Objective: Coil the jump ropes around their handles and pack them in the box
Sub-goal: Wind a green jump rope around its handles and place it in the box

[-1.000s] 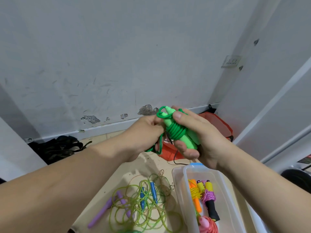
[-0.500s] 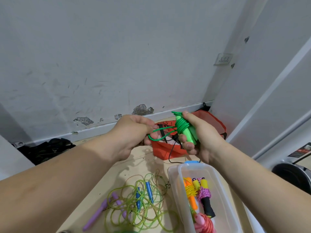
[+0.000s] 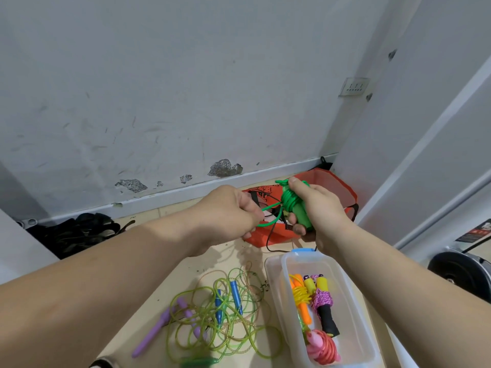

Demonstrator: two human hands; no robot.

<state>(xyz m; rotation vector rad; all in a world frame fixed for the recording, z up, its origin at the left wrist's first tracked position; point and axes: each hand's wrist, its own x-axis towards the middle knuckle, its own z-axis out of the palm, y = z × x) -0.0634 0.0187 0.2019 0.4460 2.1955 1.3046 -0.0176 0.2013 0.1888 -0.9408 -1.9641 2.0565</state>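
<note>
**Green jump rope [image 3: 291,201] held up in both hands over the far end of the table [image 3: 170,277], partly coiled.**

The right hand [image 3: 318,205] has its fingers curled round the paired green handles [image 3: 301,217], with the thumb pressed on the wound turns at the top. The left hand [image 3: 231,208] is closed, pinching the free loop [image 3: 268,217], which is drawn out to the left of the handles. A clear plastic box [image 3: 276,285] stands open at the table's right edge and contains three coiled ropes: yellow on orange handles [image 3: 301,298], pink on yellow-and-black handles [image 3: 322,301], and a red coil [image 3: 325,350]. Just left of the box, a tangle of translucent green rope [image 3: 220,338] lies on the table with blue handles [image 3: 235,294] and purple handles [image 3: 186,312].
</note>
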